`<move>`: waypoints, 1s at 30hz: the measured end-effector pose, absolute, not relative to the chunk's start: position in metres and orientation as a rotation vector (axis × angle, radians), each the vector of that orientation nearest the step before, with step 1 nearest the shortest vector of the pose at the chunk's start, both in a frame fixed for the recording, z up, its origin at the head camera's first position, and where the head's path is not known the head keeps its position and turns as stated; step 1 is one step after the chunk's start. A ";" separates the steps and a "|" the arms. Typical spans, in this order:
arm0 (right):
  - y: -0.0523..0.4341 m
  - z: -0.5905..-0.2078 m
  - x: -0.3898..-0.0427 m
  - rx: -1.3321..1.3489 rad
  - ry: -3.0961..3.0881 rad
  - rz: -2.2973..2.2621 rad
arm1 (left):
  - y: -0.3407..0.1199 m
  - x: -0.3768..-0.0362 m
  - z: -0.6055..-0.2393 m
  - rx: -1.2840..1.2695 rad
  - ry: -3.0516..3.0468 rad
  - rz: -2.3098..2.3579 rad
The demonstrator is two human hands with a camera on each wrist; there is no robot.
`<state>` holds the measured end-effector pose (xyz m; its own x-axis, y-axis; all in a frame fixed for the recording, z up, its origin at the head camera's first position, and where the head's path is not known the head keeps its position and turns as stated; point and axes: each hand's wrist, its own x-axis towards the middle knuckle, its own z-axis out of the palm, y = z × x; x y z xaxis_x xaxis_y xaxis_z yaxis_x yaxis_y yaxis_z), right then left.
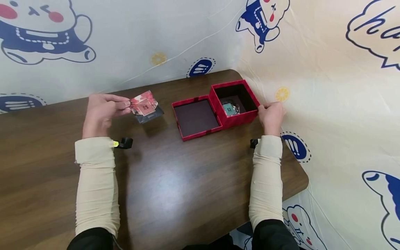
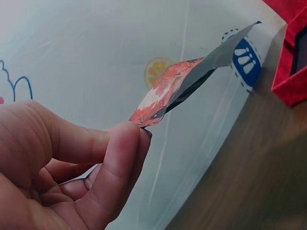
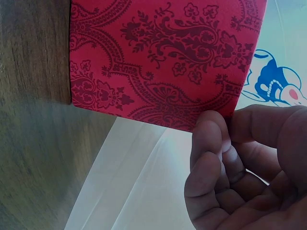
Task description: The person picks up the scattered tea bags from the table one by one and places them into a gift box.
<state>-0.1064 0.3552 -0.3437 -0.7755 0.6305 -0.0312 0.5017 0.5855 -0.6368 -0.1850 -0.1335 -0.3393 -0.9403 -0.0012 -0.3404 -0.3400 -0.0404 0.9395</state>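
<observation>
Heads up, you're pinching that red printed packet point(image 1: 145, 107) by just its left edge between the thumb and fingertips of your left hand point(image 1: 101, 111), holding it just above the wooden table point(image 1: 156, 187), well left of the box. From the wrist view it's a very thin grip on the corner, so I'd guess it could slip or flop if you swing it fast. Your right hand point(image 1: 271, 116) has its fingers curled against the right corner of the open red box point(image 1: 235, 102), which sits close to the table's edge by the printed cloth point(image 1: 328, 86). Push too hard there and the box could skid into its lid point(image 1: 197, 118), which lies touching it on the left, or jostle the small teal item point(image 1: 230, 108) inside.
</observation>
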 end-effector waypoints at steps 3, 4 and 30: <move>0.355 -0.343 -0.106 -0.943 -2.610 0.956 | -0.123 -0.187 -0.340 -0.355 2.006 2.073; 0.355 -0.343 -0.106 -0.944 -2.608 0.956 | -0.119 -0.188 -0.340 -0.350 2.020 2.060; 0.353 -0.344 -0.108 -0.957 -2.619 0.916 | -0.010 -0.201 -0.340 -0.276 1.814 2.196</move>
